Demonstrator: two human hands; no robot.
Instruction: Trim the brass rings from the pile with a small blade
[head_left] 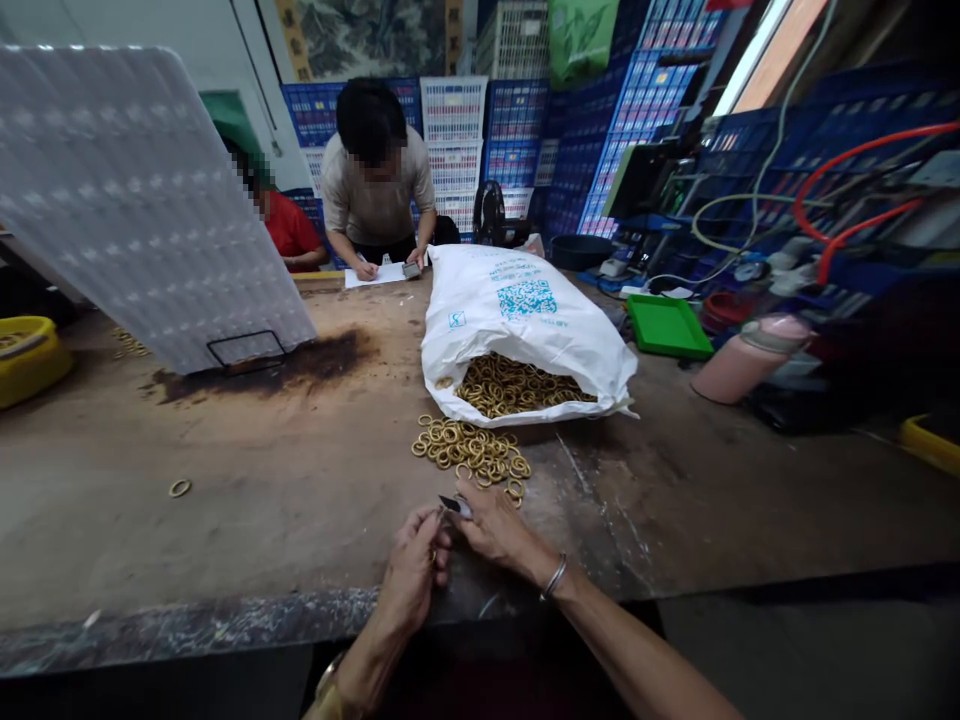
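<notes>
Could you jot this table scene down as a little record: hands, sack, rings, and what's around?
Left hand: fingers curled close to the tool; anything pinched is too small to tell
Right hand: holds that small, dark-tipped tool
Sack: white with blue print, lying down, open mouth toward the hands
Gold-coloured rings: in the sack and heaped before its mouth; one lies apart, left
Right of sack: green tray, pink bottle
Across the table: a person bent over white paper
</notes>
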